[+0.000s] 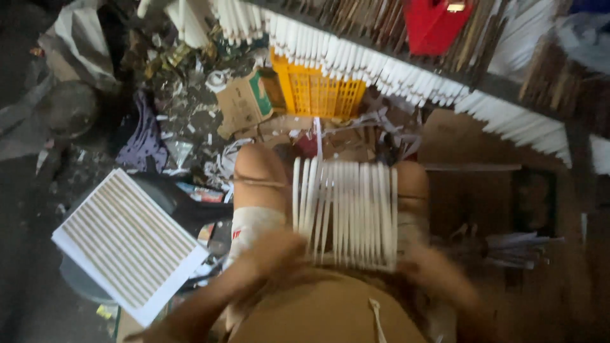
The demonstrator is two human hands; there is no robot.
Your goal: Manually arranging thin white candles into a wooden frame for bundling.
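Blurred at the bottom of the view, both hands work at the near edge of a row of white sticks (346, 213) laid side by side across the person's knees. At about seven o'clock from the sticks, the left hand (276, 254) touches their lower left corner; at five o'clock, the right hand (438, 273) sits by the lower right corner. Motion blur hides the fingers, so I cannot tell whether either hand grips the sticks or merely rests on them.

Left of the knees, at nine o'clock, a white-edged rectangular sheet with tan stripes (127, 244) lies tilted on the dark floor. Beyond the knees, at twelve o'clock, stands a yellow slotted plastic crate (314, 92), and just left of it lies a brown cardboard box with a green-and-white label (244, 101), among paper scraps. Toward one o'clock, a red box (435, 25) rests on a shelf lined with more white sticks (394, 73).
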